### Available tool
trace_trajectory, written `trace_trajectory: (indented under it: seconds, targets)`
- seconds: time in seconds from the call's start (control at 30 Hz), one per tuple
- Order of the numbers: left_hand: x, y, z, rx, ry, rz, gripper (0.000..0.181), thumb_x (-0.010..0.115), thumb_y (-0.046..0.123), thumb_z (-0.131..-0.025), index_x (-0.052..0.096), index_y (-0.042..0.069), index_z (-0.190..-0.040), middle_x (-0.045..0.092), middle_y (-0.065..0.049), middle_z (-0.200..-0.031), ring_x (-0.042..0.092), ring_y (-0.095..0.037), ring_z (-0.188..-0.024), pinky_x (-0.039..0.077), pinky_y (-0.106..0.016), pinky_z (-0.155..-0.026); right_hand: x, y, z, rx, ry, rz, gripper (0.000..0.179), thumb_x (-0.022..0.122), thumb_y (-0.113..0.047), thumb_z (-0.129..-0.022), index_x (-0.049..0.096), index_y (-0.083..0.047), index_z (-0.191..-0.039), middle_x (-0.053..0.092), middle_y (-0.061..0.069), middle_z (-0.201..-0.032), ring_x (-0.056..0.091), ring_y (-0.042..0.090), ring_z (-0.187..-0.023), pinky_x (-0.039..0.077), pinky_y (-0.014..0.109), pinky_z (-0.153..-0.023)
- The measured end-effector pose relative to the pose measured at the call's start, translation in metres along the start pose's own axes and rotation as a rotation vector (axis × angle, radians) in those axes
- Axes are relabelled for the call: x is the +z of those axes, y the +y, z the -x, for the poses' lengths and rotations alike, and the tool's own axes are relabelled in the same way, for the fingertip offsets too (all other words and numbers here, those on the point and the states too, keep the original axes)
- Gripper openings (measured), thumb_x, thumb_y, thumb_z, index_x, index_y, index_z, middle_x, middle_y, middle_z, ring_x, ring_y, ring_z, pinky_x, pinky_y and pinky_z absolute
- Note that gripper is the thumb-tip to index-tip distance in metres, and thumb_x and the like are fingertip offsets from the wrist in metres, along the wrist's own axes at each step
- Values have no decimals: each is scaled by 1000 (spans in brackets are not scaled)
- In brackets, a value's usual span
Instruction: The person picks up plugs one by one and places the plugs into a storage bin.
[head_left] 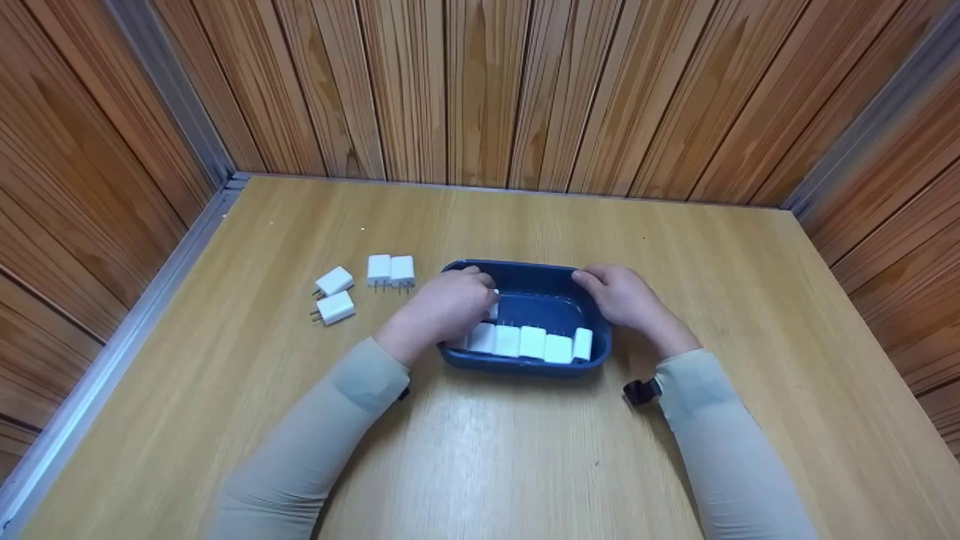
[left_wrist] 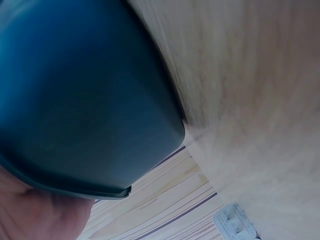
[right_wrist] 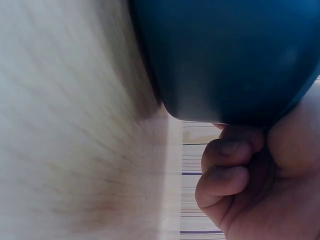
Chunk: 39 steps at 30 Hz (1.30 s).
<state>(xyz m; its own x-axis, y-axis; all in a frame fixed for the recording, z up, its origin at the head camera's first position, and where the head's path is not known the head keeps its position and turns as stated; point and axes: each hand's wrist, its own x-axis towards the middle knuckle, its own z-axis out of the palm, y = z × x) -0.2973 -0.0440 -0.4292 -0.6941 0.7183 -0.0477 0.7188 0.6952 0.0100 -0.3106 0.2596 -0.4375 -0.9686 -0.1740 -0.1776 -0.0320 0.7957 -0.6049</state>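
Note:
A dark blue oblong bin sits on the table, and a row of white plug chargers stands along its near side, prongs toward the back. My left hand reaches over the bin's left end with its fingers curled down inside. It holds a white charger, mostly hidden behind the fingers. At the back right corner my right hand pinches the rim, thumb on top. In the right wrist view, the curled fingers lie against the bin's outer wall.
Left of the bin lie two pairs of white plug chargers: one pair side by side, the other pair farther left and tilted. Wood-panelled walls enclose the wooden table at the back and sides.

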Motion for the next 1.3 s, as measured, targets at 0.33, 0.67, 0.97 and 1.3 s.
trace_trajectory:
  seconds: [0.33, 0.67, 0.97, 1.3]
  targets:
    - [-3, -3, 3, 1, 45, 53, 22, 67, 13, -111, 83, 5, -124, 75, -15, -136, 67, -32, -129, 54, -46, -113, 0, 0, -1, -5, -5, -5, 51, 44, -41, -122, 64, -4, -151, 70, 19, -140, 63, 36, -124, 48, 62, -116]
    - [-12, -5, 6, 25, 84, 71, 22, 72, 20, -111, 83, 6, -123, 78, -12, -127, 70, -30, -122, 56, -45, -108, 1, 1, -1, -11, -2, -13, 51, 43, -42, -122, 65, -4, -149, 71, 19, -139, 63, 36, -124, 48, 62, -116]
    - [-24, -15, 13, 17, 174, 58, 20, 73, 22, -110, 84, 11, -122, 80, -7, -120, 70, -26, -115, 59, -44, -98, 1, 1, 0, 5, -7, -20, 52, 44, -44, -121, 64, -6, -151, 70, 18, -140, 63, 36, -124, 48, 62, -117]
    - [-39, -35, 28, -29, 322, 102, 18, 74, 18, -109, 84, 10, -121, 81, -6, -118, 70, -25, -113, 59, -43, -98, 0, 1, 1, 5, -3, -8, 55, 43, -44, -122, 60, -4, -155, 67, 20, -147, 63, 37, -131, 44, 63, -120]
